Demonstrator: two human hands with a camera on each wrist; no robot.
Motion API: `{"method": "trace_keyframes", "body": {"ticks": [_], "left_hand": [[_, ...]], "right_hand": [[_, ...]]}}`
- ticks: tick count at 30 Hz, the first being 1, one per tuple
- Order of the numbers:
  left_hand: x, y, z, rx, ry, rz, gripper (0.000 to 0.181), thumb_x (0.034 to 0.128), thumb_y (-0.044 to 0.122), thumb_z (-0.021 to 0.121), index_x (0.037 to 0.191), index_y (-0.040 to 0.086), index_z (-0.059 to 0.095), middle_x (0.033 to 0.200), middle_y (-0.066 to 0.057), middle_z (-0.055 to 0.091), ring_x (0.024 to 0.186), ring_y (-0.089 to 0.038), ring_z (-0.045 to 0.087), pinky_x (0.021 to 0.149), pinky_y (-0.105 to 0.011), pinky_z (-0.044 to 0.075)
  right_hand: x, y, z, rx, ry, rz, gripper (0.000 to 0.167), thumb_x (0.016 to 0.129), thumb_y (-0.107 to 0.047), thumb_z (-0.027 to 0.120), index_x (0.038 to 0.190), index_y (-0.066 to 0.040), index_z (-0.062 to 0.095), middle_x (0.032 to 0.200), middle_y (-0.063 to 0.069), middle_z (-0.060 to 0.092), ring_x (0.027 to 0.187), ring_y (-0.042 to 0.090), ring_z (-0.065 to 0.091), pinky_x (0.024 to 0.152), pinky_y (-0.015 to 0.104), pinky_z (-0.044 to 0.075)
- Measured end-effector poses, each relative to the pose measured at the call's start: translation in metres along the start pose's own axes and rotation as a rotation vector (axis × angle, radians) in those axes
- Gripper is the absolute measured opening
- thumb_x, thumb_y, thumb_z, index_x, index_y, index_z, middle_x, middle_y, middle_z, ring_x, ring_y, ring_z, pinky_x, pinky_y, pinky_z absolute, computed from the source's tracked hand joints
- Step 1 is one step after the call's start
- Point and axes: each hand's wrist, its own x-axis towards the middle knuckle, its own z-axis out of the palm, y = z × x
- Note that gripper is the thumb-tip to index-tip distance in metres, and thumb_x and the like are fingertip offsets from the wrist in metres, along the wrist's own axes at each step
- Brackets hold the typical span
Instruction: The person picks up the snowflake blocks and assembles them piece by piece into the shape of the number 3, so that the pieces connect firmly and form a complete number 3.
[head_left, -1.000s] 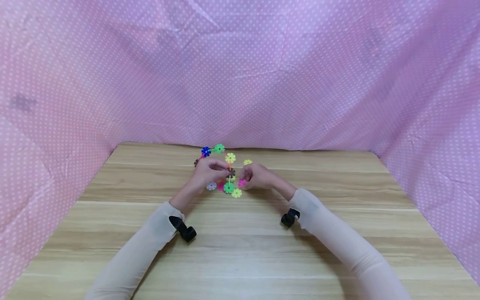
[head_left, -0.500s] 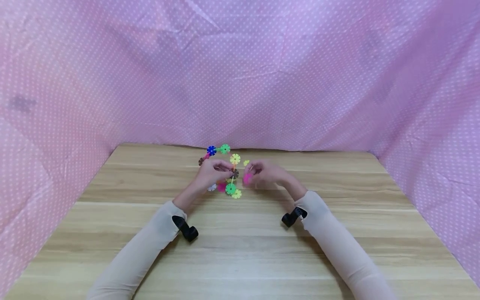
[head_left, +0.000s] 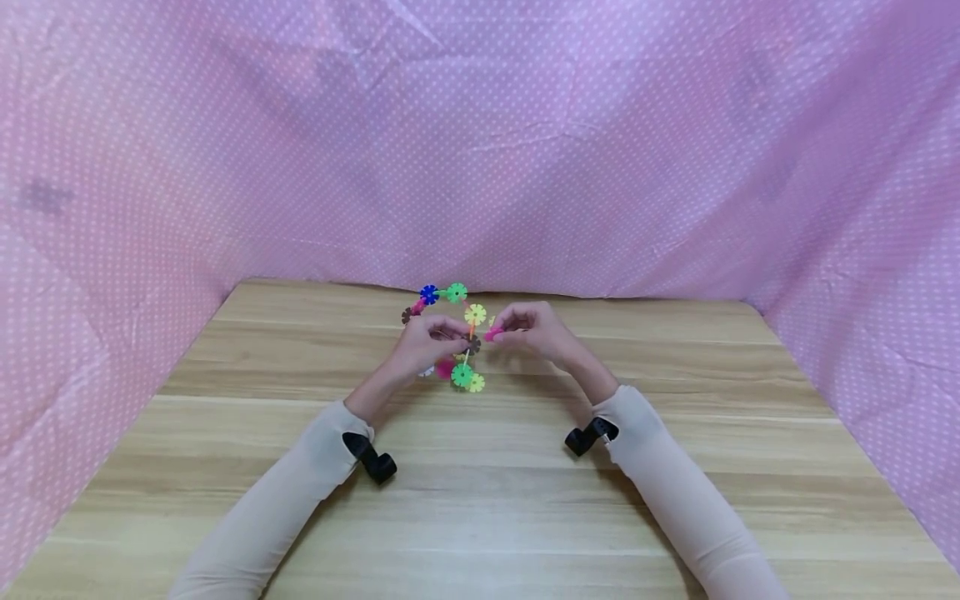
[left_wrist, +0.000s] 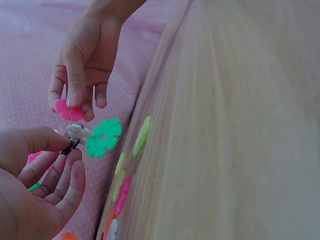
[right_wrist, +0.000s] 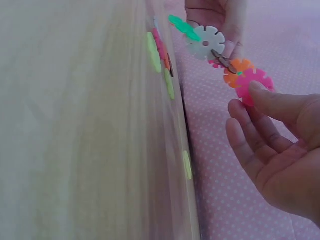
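My left hand [head_left: 422, 346] pinches a dark brown notched disc [head_left: 473, 343] that is part of a linked chain of coloured discs. Along this chain are a blue disc [head_left: 429, 294], a green disc [head_left: 457, 292], a yellow disc [head_left: 476, 314] and a lower green disc [head_left: 462, 374]. In the left wrist view, a white disc [left_wrist: 78, 132] joins the brown one to the green disc [left_wrist: 104, 137]. Between thumb and fingers my right hand [head_left: 542, 333] holds a pink disc [head_left: 492, 333], just right of the chain. The right wrist view has this pink disc [right_wrist: 254, 86] overlapping an orange disc [right_wrist: 239, 70].
Loose discs lie on the wooden table [head_left: 480, 483] below and behind the hands, among them a yellow one [head_left: 476, 383] and a pink one [head_left: 445, 368]. A pink dotted cloth [head_left: 480, 150] hangs behind the table's far edge and along both sides.
My right hand has lifted the pink disc up and away from the table, turning it edge-on. My left hand has shifted slightly right with the chain.
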Motion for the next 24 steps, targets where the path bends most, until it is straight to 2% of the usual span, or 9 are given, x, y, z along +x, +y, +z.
{"method": "trace_keyframes", "body": {"ticks": [7, 11, 16, 19, 24], "left_hand": [[0.0004, 0.0015, 0.0032, -0.008, -0.015, 0.030, 0.022, 0.0898, 0.002, 0.074, 0.112, -0.002, 0.073, 0.097, -0.011, 0.073, 0.080, -0.012, 0.064, 0.072, -0.024, 0.057], [0.0017, 0.0033, 0.0043, -0.021, -0.017, 0.052, 0.022, 0.0900, -0.001, 0.073, 0.112, -0.003, 0.072, 0.096, -0.011, 0.073, 0.080, -0.011, 0.064, 0.073, -0.026, 0.059], [0.0035, 0.0051, 0.0036, 0.000, -0.045, 0.074, 0.024, 0.0916, 0.001, 0.071, 0.115, -0.003, 0.071, 0.096, -0.010, 0.072, 0.081, -0.011, 0.065, 0.077, -0.030, 0.060], [0.0034, 0.0059, 0.0023, 0.007, -0.070, 0.071, 0.025, 0.0924, 0.004, 0.072, 0.117, -0.003, 0.071, 0.098, -0.012, 0.073, 0.082, -0.011, 0.066, 0.077, -0.028, 0.060], [0.0013, 0.0082, 0.0001, -0.035, -0.102, 0.041, 0.027, 0.0925, 0.005, 0.073, 0.118, -0.003, 0.071, 0.101, -0.012, 0.074, 0.083, -0.011, 0.068, 0.076, -0.022, 0.060]], "right_hand": [[-0.0012, 0.0007, 0.0039, -0.030, 0.032, -0.065, 0.014, 0.086, 0.006, 0.075, 0.099, 0.010, 0.071, 0.093, 0.014, 0.076, 0.090, 0.047, 0.067, 0.078, 0.031, 0.060], [-0.0011, 0.0009, 0.0044, -0.028, 0.038, -0.087, 0.013, 0.086, 0.007, 0.075, 0.097, 0.010, 0.071, 0.093, 0.018, 0.075, 0.087, 0.037, 0.071, 0.077, 0.029, 0.061], [-0.0007, 0.0009, 0.0025, -0.048, 0.046, -0.125, 0.012, 0.085, 0.007, 0.076, 0.097, 0.009, 0.073, 0.094, 0.021, 0.076, 0.081, 0.012, 0.072, 0.078, 0.025, 0.061], [-0.0021, -0.0002, 0.0004, -0.057, 0.042, -0.154, 0.011, 0.085, 0.008, 0.076, 0.096, 0.010, 0.074, 0.093, 0.022, 0.076, 0.079, 0.008, 0.072, 0.077, 0.024, 0.061], [-0.0038, -0.0012, -0.0021, -0.045, 0.028, -0.185, 0.009, 0.084, 0.010, 0.076, 0.093, 0.010, 0.074, 0.092, 0.025, 0.075, 0.079, 0.008, 0.073, 0.075, 0.024, 0.062]]}}
